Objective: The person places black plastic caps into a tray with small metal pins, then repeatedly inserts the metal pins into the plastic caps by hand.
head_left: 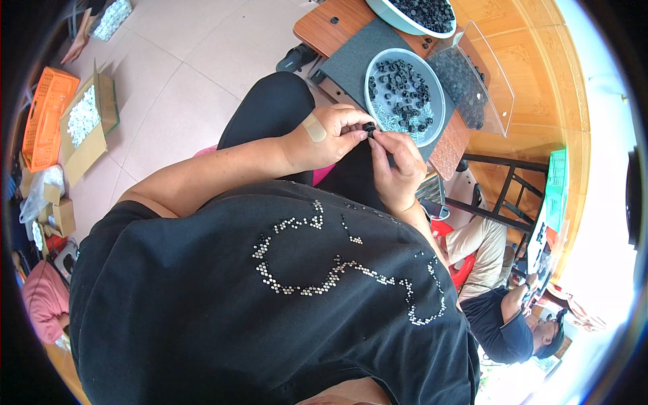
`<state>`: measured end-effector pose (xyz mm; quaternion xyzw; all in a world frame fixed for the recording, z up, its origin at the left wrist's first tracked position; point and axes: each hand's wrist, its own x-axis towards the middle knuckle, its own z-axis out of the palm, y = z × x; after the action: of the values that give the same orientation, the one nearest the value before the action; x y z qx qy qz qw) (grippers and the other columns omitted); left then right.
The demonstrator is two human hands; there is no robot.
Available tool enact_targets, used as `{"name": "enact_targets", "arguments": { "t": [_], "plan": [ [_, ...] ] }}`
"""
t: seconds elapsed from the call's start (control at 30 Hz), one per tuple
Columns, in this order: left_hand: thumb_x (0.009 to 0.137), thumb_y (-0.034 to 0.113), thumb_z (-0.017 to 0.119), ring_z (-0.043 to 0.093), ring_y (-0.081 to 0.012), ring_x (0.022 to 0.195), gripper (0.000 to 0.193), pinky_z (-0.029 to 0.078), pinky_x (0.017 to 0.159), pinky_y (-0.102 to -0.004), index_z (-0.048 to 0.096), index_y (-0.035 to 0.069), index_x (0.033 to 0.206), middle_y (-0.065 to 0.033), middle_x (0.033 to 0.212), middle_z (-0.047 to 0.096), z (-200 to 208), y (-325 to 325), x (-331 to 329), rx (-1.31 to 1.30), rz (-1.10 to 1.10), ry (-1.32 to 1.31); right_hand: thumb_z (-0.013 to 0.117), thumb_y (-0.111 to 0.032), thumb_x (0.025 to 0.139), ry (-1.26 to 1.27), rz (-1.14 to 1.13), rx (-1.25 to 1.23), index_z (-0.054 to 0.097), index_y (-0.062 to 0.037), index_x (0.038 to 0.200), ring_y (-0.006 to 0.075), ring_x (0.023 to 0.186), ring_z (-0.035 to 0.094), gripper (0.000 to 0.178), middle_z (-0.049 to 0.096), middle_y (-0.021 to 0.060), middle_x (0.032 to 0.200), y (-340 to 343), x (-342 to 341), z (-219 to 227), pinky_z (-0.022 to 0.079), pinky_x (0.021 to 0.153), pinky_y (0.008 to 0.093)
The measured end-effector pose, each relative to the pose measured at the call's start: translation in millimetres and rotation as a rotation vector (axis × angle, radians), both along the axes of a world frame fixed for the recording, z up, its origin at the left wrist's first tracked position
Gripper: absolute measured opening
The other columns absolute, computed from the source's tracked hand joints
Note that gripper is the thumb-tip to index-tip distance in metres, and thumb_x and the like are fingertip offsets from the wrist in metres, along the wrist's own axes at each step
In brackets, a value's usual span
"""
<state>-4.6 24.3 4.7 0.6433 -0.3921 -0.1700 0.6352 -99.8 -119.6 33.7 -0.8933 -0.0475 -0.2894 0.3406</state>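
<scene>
My left hand [325, 137], with a plaster on its back, pinches a small black plastic part [368, 127] between thumb and fingers. From the other side, my right hand [399, 169] meets it, its thumb and forefinger closed at the same part. Whether the right fingers hold a second, smaller piece is hidden. Just beyond my hands stands a pale round basin [439, 125]. In it lie many loose black parts [403, 79] and a heap of thin, pale, shiny pieces [391, 120], too small to name.
The basin rests on a dark mat [354, 57] over a brown table [317, 30]. Behind are another basin [398, 21] of black parts and a clear bin [496, 81]. At left are a carton [104, 101] and an orange crate [50, 118]. A co-worker [503, 324] sits at right.
</scene>
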Motion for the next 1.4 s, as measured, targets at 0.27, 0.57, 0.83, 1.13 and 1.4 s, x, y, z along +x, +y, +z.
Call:
{"name": "enact_targets", "arguments": {
  "t": [0.27,0.57,0.83,1.13,1.4],
  "plan": [
    [0.081,0.000,0.058,0.062,-0.0236,0.084,0.025,0.050,0.073,-0.0303,0.060,-0.003,0.106,-0.0141,0.096,0.062,8,2,-1,-0.033,0.058,-0.078,0.068,0.011,0.070,-0.140,0.028,-0.089,0.063,0.0026,0.085,0.0213,0.065,0.061,0.018,0.063,0.0125,0.077,1,0,-2,0.047,0.060,0.0271],
    [0.082,-0.001,0.058,0.063,-0.0224,0.085,0.028,0.050,0.074,-0.0296,0.060,-0.001,0.109,-0.0129,0.097,0.062,8,1,-2,-0.039,0.052,-0.045,0.069,0.013,0.067,-0.202,0.033,-0.176,0.063,0.0031,0.084,0.0225,0.065,0.060,0.021,0.063,0.0129,0.076,1,2,0,0.047,0.059,0.0285],
    [0.081,-0.001,0.058,0.063,-0.0242,0.085,0.026,0.050,0.074,-0.0296,0.060,-0.002,0.107,-0.0142,0.097,0.061,7,0,-2,-0.069,0.086,-0.130,0.070,0.011,0.066,-0.233,0.044,-0.151,0.064,0.0025,0.084,0.0221,0.061,0.057,0.021,0.061,0.0117,0.075,0,6,0,0.044,0.053,0.0288],
    [0.082,-0.001,0.058,0.062,-0.0263,0.080,0.019,0.049,0.070,-0.0330,0.061,-0.002,0.100,-0.0146,0.090,0.062,9,-1,-3,-0.100,0.096,-0.139,0.070,0.007,0.073,0.049,-0.038,0.101,0.063,0.0009,0.087,0.0107,0.063,0.056,0.017,0.062,0.0058,0.079,5,-1,8,0.044,0.057,0.0211],
    [0.085,-0.002,0.053,0.064,-0.0212,0.079,0.018,0.051,0.070,-0.0294,0.059,-0.003,0.101,-0.0137,0.088,0.064,11,2,-4,-0.087,0.004,0.025,0.062,0.006,0.083,0.300,0.023,0.839,0.058,0.0029,0.109,0.0077,0.077,0.060,0.027,0.062,0.0068,0.094,7,-3,-5,0.048,0.070,0.0187]
  ]
}}
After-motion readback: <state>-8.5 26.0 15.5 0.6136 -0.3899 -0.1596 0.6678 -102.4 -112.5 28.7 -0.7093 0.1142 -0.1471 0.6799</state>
